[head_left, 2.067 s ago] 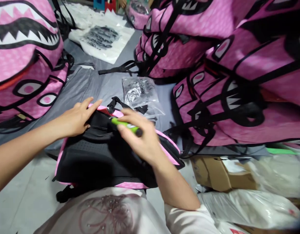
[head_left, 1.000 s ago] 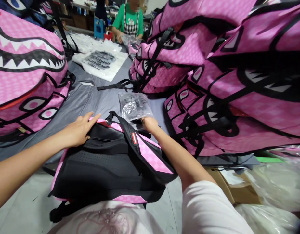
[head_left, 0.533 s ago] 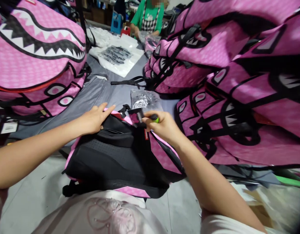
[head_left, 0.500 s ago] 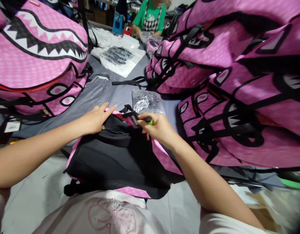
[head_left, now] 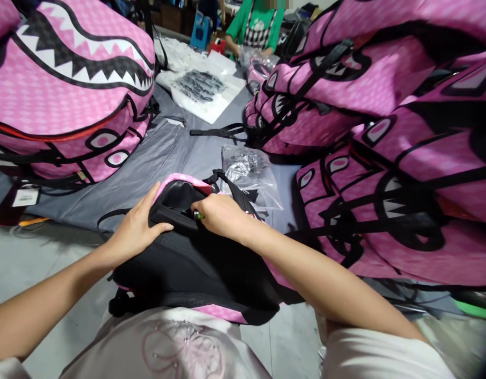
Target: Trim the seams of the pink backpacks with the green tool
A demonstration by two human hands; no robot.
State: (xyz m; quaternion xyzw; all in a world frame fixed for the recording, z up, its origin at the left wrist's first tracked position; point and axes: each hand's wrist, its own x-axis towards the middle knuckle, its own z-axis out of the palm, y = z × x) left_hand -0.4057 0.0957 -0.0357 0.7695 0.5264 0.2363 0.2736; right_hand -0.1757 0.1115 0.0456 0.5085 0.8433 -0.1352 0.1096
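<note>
A pink and black backpack [head_left: 187, 263] lies back side up on the table right in front of me. My left hand [head_left: 136, 231] rests on its black padded back near the top, thumb spread, fingers laid over the edge. Closed around a small green-handled tool [head_left: 198, 215], my right hand [head_left: 221, 216] sits at the top of the back panel, the tool's tip pointing left toward my left thumb. A black strap [head_left: 235, 189] loops up just behind my right hand.
Piles of pink shark-mouth backpacks stand at the left [head_left: 69, 89] and right [head_left: 385, 158]. A clear plastic bag [head_left: 250, 171] lies on the grey cloth behind the backpack. White printed bags [head_left: 203, 87] lie farther back, where a person in green [head_left: 258, 26] works.
My right hand has come down from the strap to the top of the back panel with the green tool. My left hand slid down onto the padding. The view shifted right.
</note>
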